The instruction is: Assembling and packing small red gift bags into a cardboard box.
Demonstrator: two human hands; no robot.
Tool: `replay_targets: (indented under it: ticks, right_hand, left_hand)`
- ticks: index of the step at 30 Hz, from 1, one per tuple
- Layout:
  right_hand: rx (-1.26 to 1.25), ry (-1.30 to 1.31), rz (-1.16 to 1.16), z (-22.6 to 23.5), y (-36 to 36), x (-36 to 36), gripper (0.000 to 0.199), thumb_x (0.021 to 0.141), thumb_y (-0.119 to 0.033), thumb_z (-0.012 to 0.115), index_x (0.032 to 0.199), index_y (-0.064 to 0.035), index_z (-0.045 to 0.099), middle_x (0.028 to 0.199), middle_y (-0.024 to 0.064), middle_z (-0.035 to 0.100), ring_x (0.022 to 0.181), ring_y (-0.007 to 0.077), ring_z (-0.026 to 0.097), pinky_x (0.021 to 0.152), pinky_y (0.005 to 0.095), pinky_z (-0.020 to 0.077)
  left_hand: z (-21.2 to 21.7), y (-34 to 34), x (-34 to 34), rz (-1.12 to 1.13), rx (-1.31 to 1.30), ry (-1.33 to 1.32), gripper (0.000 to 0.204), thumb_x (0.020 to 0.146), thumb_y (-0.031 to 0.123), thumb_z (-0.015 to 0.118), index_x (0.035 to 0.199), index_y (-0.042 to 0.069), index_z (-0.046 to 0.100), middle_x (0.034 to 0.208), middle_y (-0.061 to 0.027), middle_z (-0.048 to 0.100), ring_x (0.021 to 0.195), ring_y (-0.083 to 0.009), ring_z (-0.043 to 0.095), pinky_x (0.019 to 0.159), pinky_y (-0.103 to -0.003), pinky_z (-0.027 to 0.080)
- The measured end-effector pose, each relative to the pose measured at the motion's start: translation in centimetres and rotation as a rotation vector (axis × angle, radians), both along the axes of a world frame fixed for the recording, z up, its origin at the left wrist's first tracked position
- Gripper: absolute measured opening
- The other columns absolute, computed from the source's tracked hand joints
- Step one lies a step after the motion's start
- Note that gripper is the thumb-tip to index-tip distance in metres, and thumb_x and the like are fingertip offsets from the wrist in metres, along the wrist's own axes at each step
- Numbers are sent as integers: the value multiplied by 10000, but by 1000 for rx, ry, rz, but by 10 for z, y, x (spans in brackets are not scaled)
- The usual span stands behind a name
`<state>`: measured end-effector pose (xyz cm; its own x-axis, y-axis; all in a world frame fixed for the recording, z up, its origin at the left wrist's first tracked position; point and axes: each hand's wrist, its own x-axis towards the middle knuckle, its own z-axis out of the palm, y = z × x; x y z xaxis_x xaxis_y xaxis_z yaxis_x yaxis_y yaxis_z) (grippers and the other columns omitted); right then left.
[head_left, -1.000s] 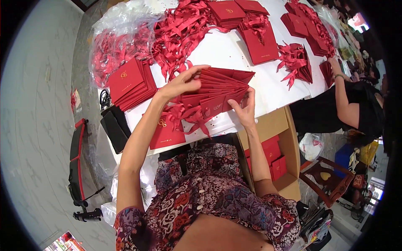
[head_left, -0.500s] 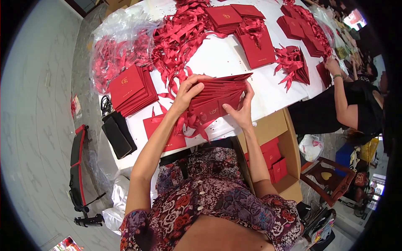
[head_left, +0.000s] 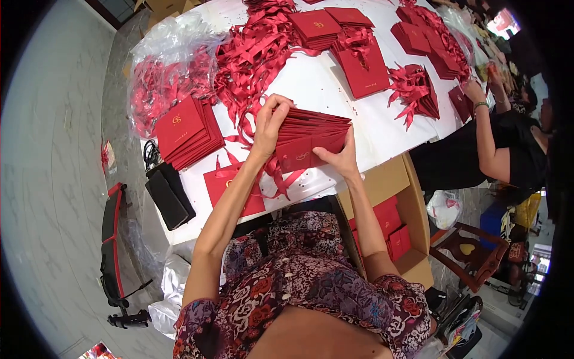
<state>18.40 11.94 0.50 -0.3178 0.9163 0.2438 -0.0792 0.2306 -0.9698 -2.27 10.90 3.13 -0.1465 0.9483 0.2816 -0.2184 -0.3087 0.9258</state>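
Between my hands a thick stack of flat red paper gift bags (head_left: 305,140) stands on its edge over the table's near side, the upper edges fanned toward me. My left hand (head_left: 269,127) grips its left end, fingers curled over the upper corner. On the right, my right hand (head_left: 339,157) holds the other end, thumb pressed on the front bag and fingers behind the side edge. Red ribbon loops hang below the stack. Beneath my left forearm lies a single red bag (head_left: 248,205) with a ribbon handle.
A white-covered table (head_left: 305,78) bears a red ribbon heap (head_left: 257,48), a plastic bag of ribbons (head_left: 170,78), a left pile of red bags (head_left: 185,131) and a black pouch (head_left: 170,194). An open cardboard box (head_left: 418,215) holds red bags. At right a co-worker's hand (head_left: 475,93) handles bags.
The stack has tipped slightly and its raised upper right edge has come down. My left hand has shifted a little, its fingers now bent over the top corner. My right hand moved slightly left.
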Motion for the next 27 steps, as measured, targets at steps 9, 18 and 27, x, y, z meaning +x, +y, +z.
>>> replay_targets:
  ticks: [9, 18, 27]
  right_hand:
    - [-86, 59, -48, -5, -7, -2, 713, 699, -116, 866, 1210, -25, 378, 1173, 146, 569, 1084, 204, 584, 951, 348, 500]
    - [2, 12, 18, -16, -13, 0, 838, 688, -119, 867, 1269, -36, 269, 1250, 169, 502, 1162, 230, 539, 1009, 373, 461]
    - [72, -9, 53, -11, -11, 9, 943, 630, -140, 918, 1306, -34, 269, 1293, 158, 489, 1201, 229, 520, 1033, 367, 442]
  left_hand:
    - [-19, -15, -24, -294, 3, 166, 1122, 734, 520, 784, 1535, 45, 159, 1470, -191, 364, 1354, -288, 398, 1136, -376, 288]
    - [-29, -35, -20, -181, -43, 544, 1339, 552, 354, 927, 1547, 24, 93, 1508, -226, 333, 1387, -320, 375, 1148, -412, 305]
    - [-17, -33, -25, -234, -37, 616, 1404, 543, 372, 924, 1554, 30, 12, 1527, -242, 289, 1412, -362, 330, 1171, -420, 267]
